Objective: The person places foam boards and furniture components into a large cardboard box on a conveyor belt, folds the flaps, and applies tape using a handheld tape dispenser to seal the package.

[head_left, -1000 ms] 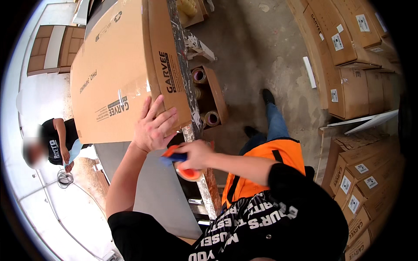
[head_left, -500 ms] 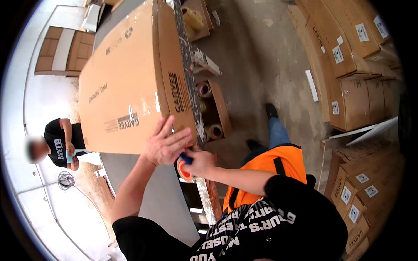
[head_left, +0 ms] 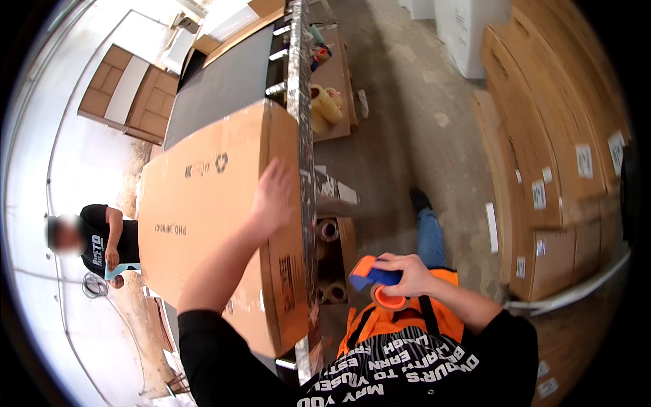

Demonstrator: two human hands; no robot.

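- The box (head_left: 196,203) lies on the bench (head_left: 220,95); the left forearm (head_left: 220,264) hides part of its top.
- The left hand (head_left: 272,197) rests on the box near its long edge, fingers extended and close together; its thumb is hard to make out.
- The right hand (head_left: 409,275) grips the tape dispenser (head_left: 371,273), apart from the box, its fingers covering part of the handle.
- Stacked cartons (head_left: 542,156) are cut off at right.

Black T-shirt (head_left: 475,370) and orange garment (head_left: 444,322) top jeans (head_left: 430,237).

bright left, dark fisheye rim
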